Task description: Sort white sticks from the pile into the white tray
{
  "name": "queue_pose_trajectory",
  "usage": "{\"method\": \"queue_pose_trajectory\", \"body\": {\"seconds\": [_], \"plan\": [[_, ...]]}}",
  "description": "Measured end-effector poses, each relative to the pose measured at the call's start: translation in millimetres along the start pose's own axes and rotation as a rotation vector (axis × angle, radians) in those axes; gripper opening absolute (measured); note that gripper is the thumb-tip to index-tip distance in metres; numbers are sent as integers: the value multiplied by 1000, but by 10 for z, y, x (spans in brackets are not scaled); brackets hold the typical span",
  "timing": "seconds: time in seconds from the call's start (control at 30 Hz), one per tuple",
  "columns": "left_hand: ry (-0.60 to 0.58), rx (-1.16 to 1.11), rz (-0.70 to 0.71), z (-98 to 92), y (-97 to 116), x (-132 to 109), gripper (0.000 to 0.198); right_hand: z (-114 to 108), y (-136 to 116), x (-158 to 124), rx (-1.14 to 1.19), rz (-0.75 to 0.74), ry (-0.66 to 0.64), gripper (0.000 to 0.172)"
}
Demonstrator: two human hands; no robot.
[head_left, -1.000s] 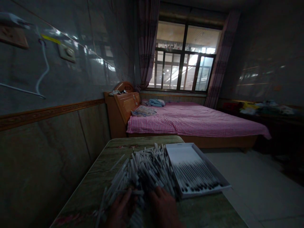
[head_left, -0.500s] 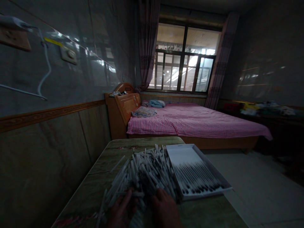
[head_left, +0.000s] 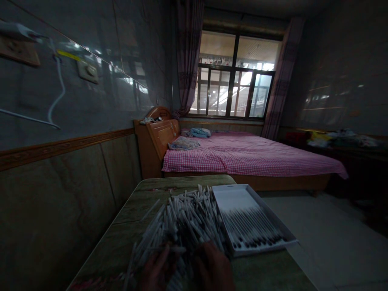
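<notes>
A heap of slim white pen-like sticks (head_left: 189, 216), some with dark parts, lies on the table. At its near edge my left hand (head_left: 156, 266) is closed, with a white pen-like stick (head_left: 174, 249) lying crosswise between thumb and fingers. My right hand (head_left: 215, 266) rests beside it over the near right part of the heap, fingers curled down. Shadow and blur hide its fingertips and whatever they grip. Right of the heap, a shallow white box (head_left: 235, 196) holds a row of similar thin sticks (head_left: 250, 224), their dark ends towards me.
The table (head_left: 112, 242) has a marbled top and rounded corners. Behind it stands a bed (head_left: 242, 153) with a pink checked sheet. A tiled wall (head_left: 60, 182) with a socket and a white cable (head_left: 59, 93) runs along the left. Pale floor (head_left: 321, 226) shows on the right.
My right hand has shifted slightly right, and its fingers have curled more. My left hand stays nearly in place with the stick.
</notes>
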State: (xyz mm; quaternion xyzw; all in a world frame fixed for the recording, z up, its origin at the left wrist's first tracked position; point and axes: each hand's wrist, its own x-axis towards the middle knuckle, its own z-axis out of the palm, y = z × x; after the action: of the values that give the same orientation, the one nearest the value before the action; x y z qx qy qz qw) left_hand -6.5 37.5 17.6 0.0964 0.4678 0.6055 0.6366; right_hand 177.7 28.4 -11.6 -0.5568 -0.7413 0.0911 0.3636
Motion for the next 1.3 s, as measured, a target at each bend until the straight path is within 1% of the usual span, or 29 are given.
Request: {"method": "queue_pose_trajectory", "body": {"seconds": [0.07, 0.13, 0.23, 0.33, 0.5, 0.6, 0.67, 0.77, 0.87, 1.0, 1.1, 1.2, 1.3], "plan": [[-33, -1, 16, -23, -44, 37, 16, -42, -10, -16, 179, 64, -8, 19], [-84, -6, 35, -66, -103, 89, 17, -57, -38, -21, 301, 131, -14, 17], [-130, 9, 49, -137, -191, 154, 23, -62, -98, -10, 401, 216, -12, 13], [-144, 37, 36, -165, -239, 171, 28, -81, -153, 9, 445, 270, -8, 11], [-188, 40, 31, -132, -237, 146, 39, -112, -196, 12, 477, 240, 5, 13], [-163, 53, 25, -121, -239, 134, 46, -104, -201, 4, 479, 243, 13, 14], [-162, 57, 30, -121, -247, 125, 47, -101, -201, 1, 487, 233, 10, 15], [-195, 56, 40, -116, -252, 109, 49, -111, -199, 2, 483, 215, -2, 16], [-199, 60, 33, -99, -241, 93, 51, -128, -196, -6, 430, 199, -1, 16], [-206, 86, 58, -92, -221, 76, 50, -150, -184, -35, 363, 86, 35, 17], [-204, 116, 88, -105, -218, 75, 51, -165, -170, -53, 369, 27, 41, 18], [-181, 144, 114, -118, -224, 80, 52, -167, -168, -58, 405, 26, 37, 17], [-166, 140, 105, -123, -238, 91, 53, -153, -179, -57, 450, 71, 42, 15]]}}
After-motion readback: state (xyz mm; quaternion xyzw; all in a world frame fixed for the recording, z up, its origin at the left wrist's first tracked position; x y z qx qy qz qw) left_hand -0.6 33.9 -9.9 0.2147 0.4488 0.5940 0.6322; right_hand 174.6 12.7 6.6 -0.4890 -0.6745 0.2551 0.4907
